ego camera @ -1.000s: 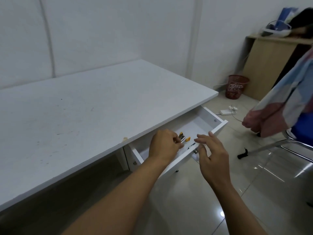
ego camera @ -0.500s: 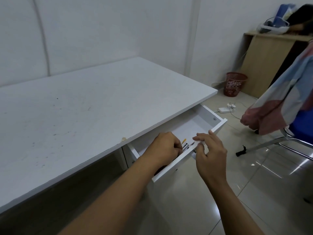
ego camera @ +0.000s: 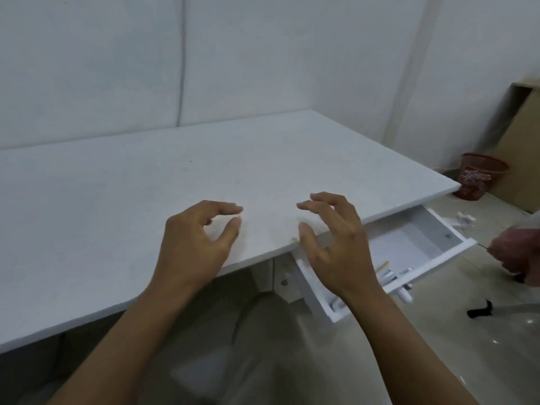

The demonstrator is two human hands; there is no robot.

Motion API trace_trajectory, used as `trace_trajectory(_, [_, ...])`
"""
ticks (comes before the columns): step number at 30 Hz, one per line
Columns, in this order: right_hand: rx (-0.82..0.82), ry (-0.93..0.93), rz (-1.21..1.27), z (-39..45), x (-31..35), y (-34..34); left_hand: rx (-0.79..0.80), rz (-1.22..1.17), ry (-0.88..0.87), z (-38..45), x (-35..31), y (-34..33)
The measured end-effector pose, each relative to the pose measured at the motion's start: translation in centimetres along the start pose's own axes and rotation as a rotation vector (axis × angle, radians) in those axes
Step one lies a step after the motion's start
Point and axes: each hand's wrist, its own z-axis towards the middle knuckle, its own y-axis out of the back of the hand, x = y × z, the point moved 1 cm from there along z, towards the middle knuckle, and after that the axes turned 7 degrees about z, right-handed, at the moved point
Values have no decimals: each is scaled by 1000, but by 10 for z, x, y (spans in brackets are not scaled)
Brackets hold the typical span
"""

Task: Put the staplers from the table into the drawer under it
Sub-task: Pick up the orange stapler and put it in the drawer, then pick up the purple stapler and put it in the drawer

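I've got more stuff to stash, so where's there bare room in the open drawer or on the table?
The drawer is bare along its back half, toward the far wall. Its near end, by the front panel, is crowded with small metal items. The table shows bare from the hands back to the wall.

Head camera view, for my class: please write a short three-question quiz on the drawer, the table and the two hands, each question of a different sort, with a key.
1. True or false: the drawer under the table is pulled out.
2. Which holds something? A) left hand B) right hand C) neither
3. Fill in: the small metal and yellow items lie in the drawer's ____ end, by its front panel.

Key
1. True.
2. C; both hands hover over the table's front edge, fingers curled and spread, holding nothing.
3. Near.
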Motion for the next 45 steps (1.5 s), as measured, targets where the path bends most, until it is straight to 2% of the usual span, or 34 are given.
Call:
trace_trajectory(8, [571, -20, -68, 44, 56, -92, 42, 379, 320, 5, 99, 77])
trace_trajectory(12, [836, 24, -147, 58, 78, -140, 50, 427, 343, 4, 146, 115])
trace_trajectory(16, [969, 98, -222, 73, 95, -193, 91, 449, 345, 8, 186, 152])
trace_trajectory(32, [1073, 279, -228, 139, 153, -376, 51, 531, 549, 80, 324, 251])
trace_trajectory(40, [1055, 368, -187, 176, 190, -483, -10, 545, 510, 97, 364, 264])
trace_trajectory(45, [1035, 338, -82, 193, 219, -554, -64, 553, 483, 102, 384, 268])
